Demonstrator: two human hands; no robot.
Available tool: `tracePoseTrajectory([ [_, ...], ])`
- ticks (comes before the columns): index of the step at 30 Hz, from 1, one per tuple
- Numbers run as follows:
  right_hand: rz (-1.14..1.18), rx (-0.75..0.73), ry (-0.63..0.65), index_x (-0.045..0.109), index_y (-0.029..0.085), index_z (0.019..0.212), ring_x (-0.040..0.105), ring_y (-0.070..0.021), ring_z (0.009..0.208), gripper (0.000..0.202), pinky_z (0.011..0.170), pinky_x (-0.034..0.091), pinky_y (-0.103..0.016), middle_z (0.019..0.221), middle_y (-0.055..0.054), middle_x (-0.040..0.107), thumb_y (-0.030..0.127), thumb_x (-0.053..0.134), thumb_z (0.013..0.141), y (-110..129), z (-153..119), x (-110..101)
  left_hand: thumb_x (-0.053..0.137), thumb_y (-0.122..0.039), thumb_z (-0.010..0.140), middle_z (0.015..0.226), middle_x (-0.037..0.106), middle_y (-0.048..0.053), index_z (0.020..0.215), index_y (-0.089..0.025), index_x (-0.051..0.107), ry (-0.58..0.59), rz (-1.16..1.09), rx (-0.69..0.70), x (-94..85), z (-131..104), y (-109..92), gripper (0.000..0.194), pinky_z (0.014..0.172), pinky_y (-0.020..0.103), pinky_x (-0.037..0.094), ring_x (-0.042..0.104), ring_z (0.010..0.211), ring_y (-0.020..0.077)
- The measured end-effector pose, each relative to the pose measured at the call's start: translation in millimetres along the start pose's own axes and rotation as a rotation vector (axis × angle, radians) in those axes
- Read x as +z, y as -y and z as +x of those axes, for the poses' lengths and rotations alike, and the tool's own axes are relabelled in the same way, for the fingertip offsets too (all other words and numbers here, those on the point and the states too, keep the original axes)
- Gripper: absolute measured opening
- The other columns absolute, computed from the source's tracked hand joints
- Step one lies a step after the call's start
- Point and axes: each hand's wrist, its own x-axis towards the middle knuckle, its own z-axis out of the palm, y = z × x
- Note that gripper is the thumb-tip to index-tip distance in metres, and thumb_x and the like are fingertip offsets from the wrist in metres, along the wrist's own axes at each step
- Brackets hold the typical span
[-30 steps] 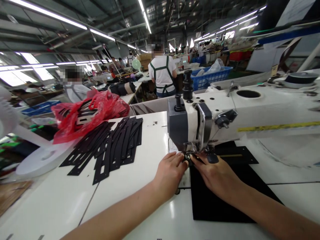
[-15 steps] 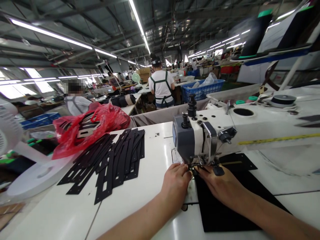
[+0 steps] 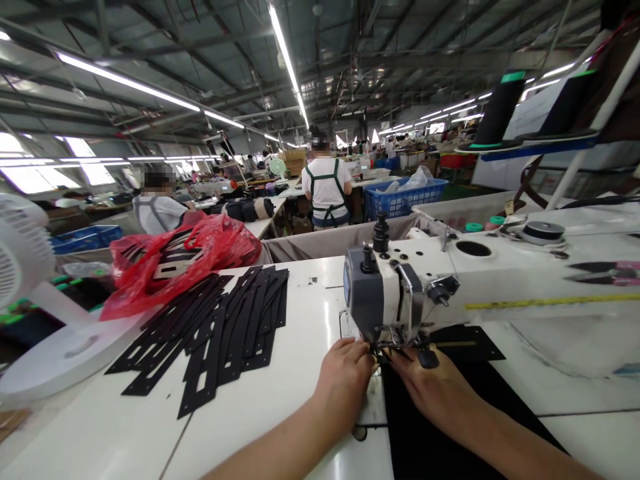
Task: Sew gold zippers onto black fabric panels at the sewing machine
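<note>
The white and grey sewing machine (image 3: 367, 293) stands on the white table, its needle area just above both hands. My left hand (image 3: 345, 373) is closed, fingers bunched at the left of the presser foot; what they pinch is too small to make out. To the right, my right hand (image 3: 425, 383) lies over the black fabric (image 3: 415, 437), its fingertips partly hidden under the machine head. A black strip with a slot (image 3: 470, 343) rests behind the right hand. Many slotted black strips (image 3: 240, 327) lie in an overlapping pile at the left.
A red plastic bag (image 3: 225, 237) of pieces sits behind the strips, beside a white fan (image 3: 23, 267). Thread cones (image 3: 500, 110) stand at upper right. Beyond the table are a blue basket (image 3: 405, 198) and a person in a white shirt (image 3: 325, 183).
The camera view has shifted slightly, so the table and machine appear a little lower and more to the left. Both hands keep nearly the same place at the needle area.
</note>
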Motion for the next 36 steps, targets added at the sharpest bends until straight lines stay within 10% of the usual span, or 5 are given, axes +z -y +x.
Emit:
tracePoseTrajectory([
  [18, 0.026, 0.07, -0.045, 0.057, 0.016, 0.107, 0.06, -0.0259, 0.098, 0.023, 0.085, 0.048, -0.045, 0.105, -0.01, 0.065, 0.019, 0.046, 0.087, -1.1, -7.9, 8.6, 0.057, -0.012, 0.081, 0.094, 0.068, 0.006, 0.079, -0.017, 0.064, 0.003, -0.057, -0.076, -1.2, -2.5, -2.1, 0.009, 0.082, 0.038, 0.051, 0.063, 0.087, 0.02],
  [25, -0.347, -0.145, -0.087, 0.046, 0.002, 0.125, 0.051, -0.0314, 0.115, 0.053, 0.085, 0.049, -0.045, 0.128, -0.021, 0.051, 0.034, 0.047, 0.083, 26.7, -59.2, -7.6, 0.05, -0.018, 0.085, 0.117, 0.061, 0.007, 0.105, -0.02, 0.058, 0.191, -0.152, -0.012, -39.7, -37.7, -33.3, 0.022, 0.099, 0.042, 0.039, 0.053, 0.114, 0.022],
  [31, -0.287, -0.324, -0.145, 0.063, 0.009, 0.103, 0.064, -0.0245, 0.097, 0.029, 0.075, 0.054, -0.03, 0.107, -0.015, 0.067, 0.022, 0.046, 0.083, 58.7, -97.1, -36.6, 0.059, -0.046, 0.08, 0.136, 0.044, 0.013, 0.128, -0.017, 0.042, 0.472, -0.343, 0.055, -78.1, -61.2, -63.7, 0.058, 0.109, 0.052, 0.017, 0.033, 0.13, 0.0289],
  [36, 0.187, 0.008, 0.032, 0.064, 0.017, 0.089, 0.068, -0.0151, 0.074, 0.032, 0.066, 0.052, -0.021, 0.082, -0.004, 0.072, 0.014, 0.032, 0.091, 78.8, -80.4, -75.3, 0.063, -0.035, 0.078, 0.108, 0.063, 0.008, 0.109, -0.018, 0.058, 0.467, -0.664, -0.286, -93.0, -55.1, -83.4, 0.035, 0.109, 0.045, 0.017, 0.051, 0.112, 0.0244],
])
